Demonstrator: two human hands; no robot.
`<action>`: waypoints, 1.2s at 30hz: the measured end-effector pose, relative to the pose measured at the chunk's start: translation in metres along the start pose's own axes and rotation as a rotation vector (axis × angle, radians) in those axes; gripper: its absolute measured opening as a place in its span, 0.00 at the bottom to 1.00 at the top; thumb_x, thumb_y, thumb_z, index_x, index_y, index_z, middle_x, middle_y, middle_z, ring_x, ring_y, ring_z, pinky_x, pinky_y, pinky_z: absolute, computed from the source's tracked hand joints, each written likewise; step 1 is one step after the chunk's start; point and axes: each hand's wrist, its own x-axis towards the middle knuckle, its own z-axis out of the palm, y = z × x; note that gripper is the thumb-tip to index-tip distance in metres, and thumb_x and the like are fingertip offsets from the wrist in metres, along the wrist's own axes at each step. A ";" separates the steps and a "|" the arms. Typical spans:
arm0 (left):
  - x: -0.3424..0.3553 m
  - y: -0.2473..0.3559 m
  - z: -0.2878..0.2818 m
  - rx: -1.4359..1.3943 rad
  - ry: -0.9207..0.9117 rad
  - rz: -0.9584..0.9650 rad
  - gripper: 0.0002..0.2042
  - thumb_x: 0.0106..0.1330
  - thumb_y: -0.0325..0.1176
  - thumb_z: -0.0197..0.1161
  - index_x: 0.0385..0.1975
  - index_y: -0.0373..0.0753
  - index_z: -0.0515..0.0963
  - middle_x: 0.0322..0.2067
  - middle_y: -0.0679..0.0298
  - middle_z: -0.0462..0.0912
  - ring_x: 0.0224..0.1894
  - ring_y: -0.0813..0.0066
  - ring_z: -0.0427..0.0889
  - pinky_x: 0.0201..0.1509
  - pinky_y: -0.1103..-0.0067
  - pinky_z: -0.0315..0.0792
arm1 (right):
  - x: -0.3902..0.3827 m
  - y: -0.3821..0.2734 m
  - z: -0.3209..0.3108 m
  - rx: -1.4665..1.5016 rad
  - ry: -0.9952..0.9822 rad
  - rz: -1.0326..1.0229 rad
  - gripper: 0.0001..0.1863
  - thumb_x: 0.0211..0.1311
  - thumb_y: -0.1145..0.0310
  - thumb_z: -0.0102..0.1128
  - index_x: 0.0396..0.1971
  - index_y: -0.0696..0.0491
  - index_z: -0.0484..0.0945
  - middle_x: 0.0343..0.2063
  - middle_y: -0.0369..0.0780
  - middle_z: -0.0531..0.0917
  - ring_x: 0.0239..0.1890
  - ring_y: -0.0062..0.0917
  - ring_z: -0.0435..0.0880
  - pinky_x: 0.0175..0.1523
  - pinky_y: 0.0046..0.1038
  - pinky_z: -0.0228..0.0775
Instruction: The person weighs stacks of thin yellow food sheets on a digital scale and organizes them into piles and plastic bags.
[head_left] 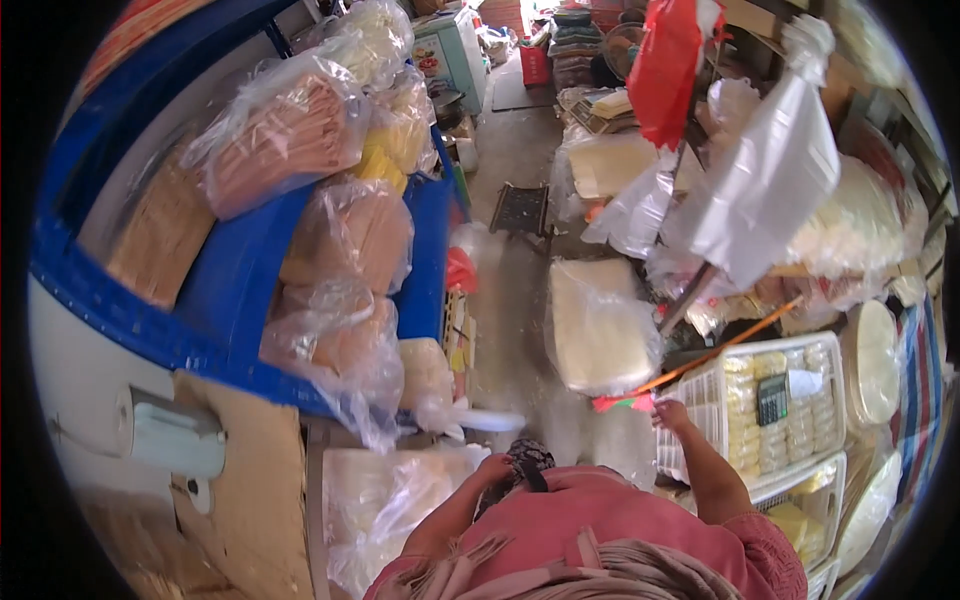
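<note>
My right hand (673, 413) is beside the near left side of a white plastic crate (690, 400), its fingers partly bent and apart, with no held thing visible. Just beyond its fingertips is the pink-and-green end (625, 402) of a thin orange stick (730, 347), which slants across the crate's far side. My left hand (493, 468) hangs low by my body, next to dark patterned cloth (530, 455); its fingers are mostly hidden. The crate holds several clear packs of pale yellow goods (800, 400), with a dark calculator (772, 399) on top.
A narrow aisle (505, 330) runs ahead, with a low dark stool (520, 209) in it. Blue shelving (230, 290) with bagged pinkish goods (290, 125) lines the left. On the right, a plastic-wrapped pale stack (600, 325) juts out, and white plastic bags (770, 165) hang.
</note>
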 end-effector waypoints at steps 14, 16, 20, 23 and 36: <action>0.316 0.217 -0.280 0.215 0.166 0.368 0.14 0.52 0.33 0.54 0.37 0.36 0.78 0.39 0.48 0.79 0.44 0.51 0.78 0.47 0.66 0.72 | 0.148 -0.238 0.182 -0.840 -0.337 -0.137 0.33 0.50 0.40 0.58 0.47 0.51 0.77 0.40 0.49 0.81 0.43 0.41 0.80 0.49 0.34 0.71; 0.351 0.218 -0.300 0.386 0.029 0.353 0.14 0.52 0.33 0.54 0.36 0.35 0.78 0.38 0.48 0.80 0.43 0.51 0.78 0.47 0.65 0.72 | 0.175 -0.259 0.186 -0.962 -0.405 -0.227 0.28 0.49 0.43 0.59 0.36 0.56 0.79 0.34 0.50 0.81 0.39 0.44 0.79 0.45 0.39 0.71; 0.440 0.200 -0.308 0.690 -0.248 0.353 0.11 0.51 0.34 0.55 0.30 0.36 0.80 0.34 0.50 0.81 0.40 0.51 0.80 0.43 0.63 0.73 | 0.250 -0.275 0.179 -0.925 -0.377 -0.385 0.18 0.50 0.52 0.56 0.30 0.52 0.80 0.29 0.48 0.81 0.35 0.44 0.79 0.41 0.40 0.71; 0.472 0.217 -0.336 0.943 -0.626 0.291 0.16 0.55 0.38 0.57 0.41 0.38 0.79 0.42 0.49 0.80 0.45 0.54 0.78 0.47 0.66 0.71 | 0.286 -0.332 0.170 -0.635 -0.362 -0.236 0.19 0.52 0.51 0.60 0.34 0.52 0.80 0.31 0.46 0.82 0.35 0.43 0.80 0.41 0.37 0.71; 0.593 0.378 -0.435 0.456 -0.382 0.553 0.13 0.55 0.42 0.63 0.26 0.36 0.75 0.27 0.51 0.80 0.28 0.55 0.77 0.34 0.64 0.70 | 0.367 -0.440 0.121 0.009 -0.183 0.008 0.11 0.57 0.67 0.61 0.33 0.60 0.79 0.27 0.40 0.82 0.30 0.21 0.78 0.37 0.22 0.71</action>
